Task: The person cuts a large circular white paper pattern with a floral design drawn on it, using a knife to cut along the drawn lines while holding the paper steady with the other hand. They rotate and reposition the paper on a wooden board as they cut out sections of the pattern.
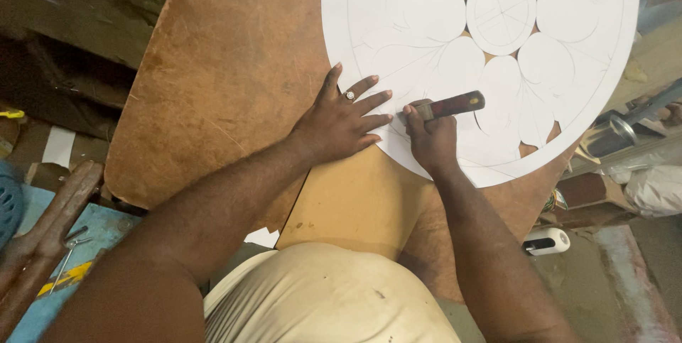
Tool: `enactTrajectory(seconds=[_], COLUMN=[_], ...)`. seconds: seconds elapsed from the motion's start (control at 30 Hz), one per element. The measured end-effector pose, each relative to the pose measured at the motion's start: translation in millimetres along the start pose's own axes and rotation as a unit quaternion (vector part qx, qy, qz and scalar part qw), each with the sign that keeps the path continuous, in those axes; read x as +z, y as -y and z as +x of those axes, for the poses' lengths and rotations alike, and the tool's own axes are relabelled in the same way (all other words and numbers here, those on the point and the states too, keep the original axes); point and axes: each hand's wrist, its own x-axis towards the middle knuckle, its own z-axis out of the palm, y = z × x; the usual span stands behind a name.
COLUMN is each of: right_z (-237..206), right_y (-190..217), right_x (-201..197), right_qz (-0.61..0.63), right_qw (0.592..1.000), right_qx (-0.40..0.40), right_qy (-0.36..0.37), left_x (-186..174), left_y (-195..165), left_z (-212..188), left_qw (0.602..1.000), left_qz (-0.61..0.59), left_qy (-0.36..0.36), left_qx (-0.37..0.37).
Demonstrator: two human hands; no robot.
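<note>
Pressed flat with its fingers spread, the left hand point(339, 124), a ring on one finger, gripped nothing; it only held down the lower edge of the large white round sheet with a flower pattern point(426, 45). Just beside it, the right hand point(430, 137) was closed tightly around a short knife with a dark red handle point(449, 106), its blade end touching the sheet near the rim.

The sheet lay on a worn brown leather-like board point(227, 66), at its upper right part. Judging from the brown gaps between some petals around the central circle, several small pieces were already cut out, while many pencil lines, mostly on the left side, remained uncut. The pattern showed rounded petals around one circle, inside a double border line.
</note>
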Motion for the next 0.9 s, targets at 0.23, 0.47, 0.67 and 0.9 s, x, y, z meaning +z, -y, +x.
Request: enactTrajectory(seconds=[0.23,0.47,0.67,0.9], right_z=[12,11,9,9], right_y=[4,1,2,3], right_x=[-7,-10,-14,-17], right_qz=[-0.068,-0.074,-0.041,-0.067], right_qw=[0.996,0.993,0.995,0.991], right_qx=[-0.025,-0.073,-0.035,-0.056], right_qy=[0.05,0.062,0.078,0.1], left_x=[3,-2,-4,-4], left_y=[1,-1,-3,-2], left_z=[-1,0,1,1], left_qw=[0.999,1.0,0.999,1.0], left_qz=[-0.03,-0.022,-0.015,-0.006], left_qy=[-0.021,0.008,0.023,0.026], left_qx=[-0.005,-0.015,-0.018,-0.015])
